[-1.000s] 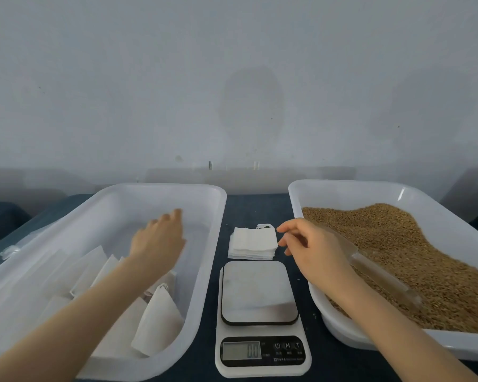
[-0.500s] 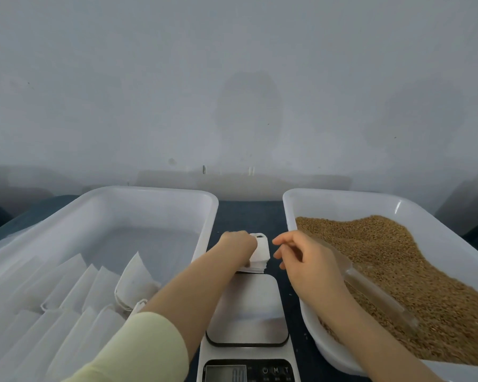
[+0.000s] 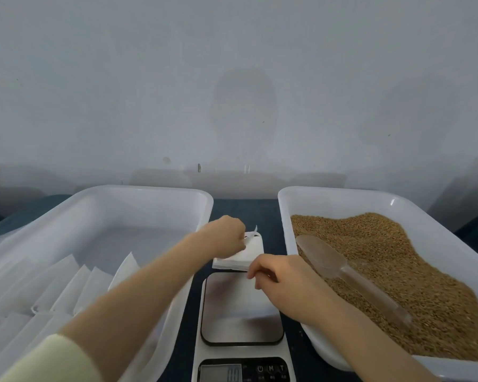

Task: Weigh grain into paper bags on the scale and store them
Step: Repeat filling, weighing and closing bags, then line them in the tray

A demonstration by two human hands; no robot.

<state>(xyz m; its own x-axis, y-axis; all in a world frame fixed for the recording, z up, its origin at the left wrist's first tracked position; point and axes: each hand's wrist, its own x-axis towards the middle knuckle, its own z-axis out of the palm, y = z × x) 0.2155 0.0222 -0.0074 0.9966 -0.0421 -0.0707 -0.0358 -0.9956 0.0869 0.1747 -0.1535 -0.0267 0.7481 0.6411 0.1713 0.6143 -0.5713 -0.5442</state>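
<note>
A second ago the left hand (image 3: pixel 224 239) was spread over the wide white plastic tray (image 3: pixel 138 190) on the left, where white paper bags (image 3: pixel 66 279) lie in overlapping rows. It has since swung across to the small stack of flat white paper bags (image 3: pixel 232 263) on the dark blue bench (image 3: pixel 243 208), between the two trays and just beyond the scale. Its fingers are now closed in a pinch on the far end of the top bag (image 3: pixel 255 244), and a flap there has lifted.

The right hand (image 3: pixel 284 279) has dropped to the stack's near corner, above the far edge of the white digital kitchen scale (image 3: pixel 240 307). Its fingers are bent, but I cannot tell whether they grip paper or only steady it. The clear plastic scoop (image 3: pixel 326 260) lies loose on the heap of brown grain (image 3: pixel 398 257) in the right-hand white tray (image 3: pixel 342 193).

The scale's platform is bare and no bag has yet left the stack, so I'd judge a fresh round is starting: a bag has to come free and open before any grain is scooped
</note>
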